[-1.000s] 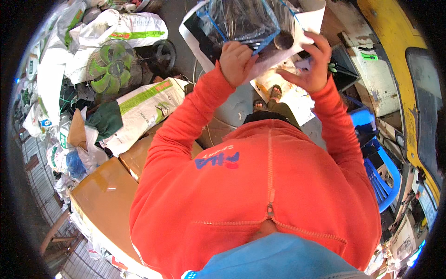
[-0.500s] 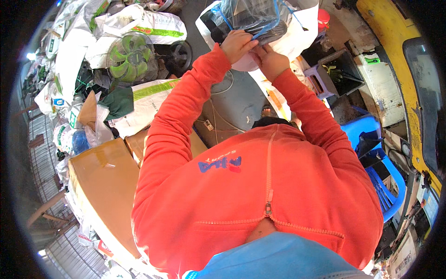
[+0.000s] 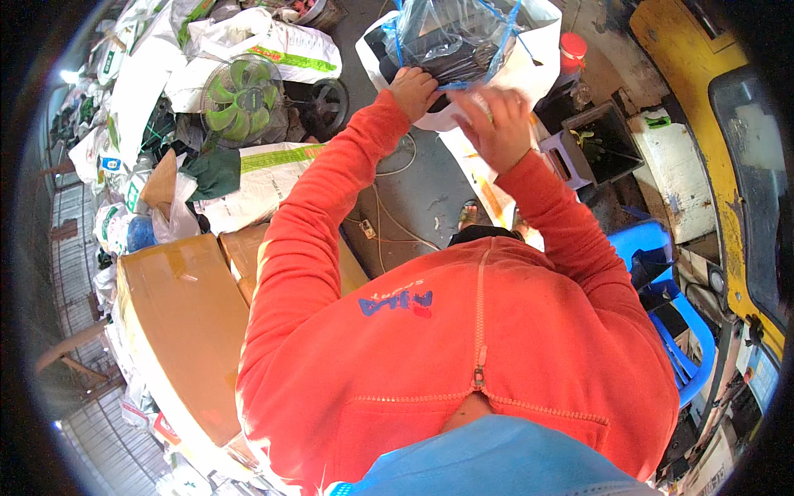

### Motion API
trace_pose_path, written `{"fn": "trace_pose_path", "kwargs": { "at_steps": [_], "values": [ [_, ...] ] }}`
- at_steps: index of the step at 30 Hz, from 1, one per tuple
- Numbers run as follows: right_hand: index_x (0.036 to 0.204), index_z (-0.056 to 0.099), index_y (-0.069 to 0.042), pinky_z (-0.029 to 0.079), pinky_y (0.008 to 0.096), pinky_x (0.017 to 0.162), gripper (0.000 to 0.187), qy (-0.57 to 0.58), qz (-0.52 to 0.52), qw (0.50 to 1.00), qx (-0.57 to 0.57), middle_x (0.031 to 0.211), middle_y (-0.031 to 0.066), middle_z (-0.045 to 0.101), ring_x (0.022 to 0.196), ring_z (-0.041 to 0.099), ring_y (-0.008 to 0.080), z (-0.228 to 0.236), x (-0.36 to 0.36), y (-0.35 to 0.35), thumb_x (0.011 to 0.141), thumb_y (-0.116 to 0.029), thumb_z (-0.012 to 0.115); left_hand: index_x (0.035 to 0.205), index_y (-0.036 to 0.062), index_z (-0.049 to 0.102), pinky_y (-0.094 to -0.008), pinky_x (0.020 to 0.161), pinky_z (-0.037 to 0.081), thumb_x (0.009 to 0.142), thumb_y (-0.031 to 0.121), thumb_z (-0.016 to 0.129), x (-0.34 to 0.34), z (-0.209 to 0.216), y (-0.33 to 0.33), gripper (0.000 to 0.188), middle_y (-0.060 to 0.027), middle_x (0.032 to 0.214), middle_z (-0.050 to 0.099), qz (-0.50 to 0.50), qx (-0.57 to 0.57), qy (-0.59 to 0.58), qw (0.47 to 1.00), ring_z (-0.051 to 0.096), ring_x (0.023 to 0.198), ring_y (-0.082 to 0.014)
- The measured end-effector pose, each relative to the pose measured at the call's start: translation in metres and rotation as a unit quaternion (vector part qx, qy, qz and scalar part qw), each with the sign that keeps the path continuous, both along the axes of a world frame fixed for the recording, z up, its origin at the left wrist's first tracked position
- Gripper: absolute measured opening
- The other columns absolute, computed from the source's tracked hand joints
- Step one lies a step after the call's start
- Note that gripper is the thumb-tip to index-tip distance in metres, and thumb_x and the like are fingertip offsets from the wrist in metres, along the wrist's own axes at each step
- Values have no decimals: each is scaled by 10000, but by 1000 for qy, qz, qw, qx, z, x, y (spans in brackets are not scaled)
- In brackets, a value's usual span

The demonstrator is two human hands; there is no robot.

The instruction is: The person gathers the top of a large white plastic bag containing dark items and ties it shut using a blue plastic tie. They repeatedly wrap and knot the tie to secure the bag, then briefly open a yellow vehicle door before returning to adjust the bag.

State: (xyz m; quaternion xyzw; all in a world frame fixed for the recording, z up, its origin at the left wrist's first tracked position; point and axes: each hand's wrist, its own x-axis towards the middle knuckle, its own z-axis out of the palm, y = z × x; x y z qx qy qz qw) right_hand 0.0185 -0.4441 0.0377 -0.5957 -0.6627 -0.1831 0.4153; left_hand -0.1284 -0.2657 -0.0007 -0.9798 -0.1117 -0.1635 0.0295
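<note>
Ahead of me stands a white sack (image 3: pixel 539 59) with its mouth open. Inside it sits a clear plastic bag (image 3: pixel 451 29) of dark, black-looking stuff, with blue string (image 3: pixel 499 59) across it. My left hand (image 3: pixel 413 93) is closed on the sack's near rim, its fingertips against the dark contents; how much of the bag it also grips is hidden. Raised off the rim to the right, my right hand (image 3: pixel 496 131) is smeared by motion, its fingers apart and nothing visible in them.
Cardboard boxes (image 3: pixel 178 322) stand at my left, with a green-bladed fan (image 3: pixel 242 97) and stuffed white sacks (image 3: pixel 285 51) beyond. At right are a blue plastic chair (image 3: pixel 691 331), a black crate (image 3: pixel 602 140) and a yellow machine frame (image 3: pixel 686 58). A cable (image 3: pixel 397 215) crosses the floor.
My right hand has come off the sack's rim and moved up and back toward me, its fingers parting. The left hand stays at the rim.
</note>
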Motion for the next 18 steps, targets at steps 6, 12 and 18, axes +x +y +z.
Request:
{"fn": "trace_pose_path", "kwargs": {
  "at_steps": [6, 12, 18],
  "values": [
    [963, 610, -167, 202, 496, 1040, 218, -255, 75, 953, -146, 1094, -29, 556, 1152, 450, 157, 22, 39, 30, 761, -250, 592, 785, 68, 610, -395, 769, 403, 875, 275, 525, -3, 1, 1, 241, -80, 794, 597, 1, -34, 33, 999, 545, 811, -283],
    [885, 596, -69, 478, 358, 579, 152, 80, 105, 953, -273, 785, 115, 621, 661, 608, 284, 49, 64, -21, 797, -181, 649, 769, 82, 618, -387, 717, 440, 866, 273, 524, 1, 1, -1, 234, -72, 770, 609, 55, -18, 114, 992, 578, 795, -267],
    [831, 617, -11, 456, 273, 594, 81, 128, 298, 926, -194, 741, 89, 599, 636, 584, 182, 133, 21, 3, 778, -46, 666, 693, 117, 674, -396, 618, 491, 766, 270, 604, 5, -1, -12, 184, -69, 723, 652, 112, -26, 36, 993, 634, 711, -261]
  ]
}}
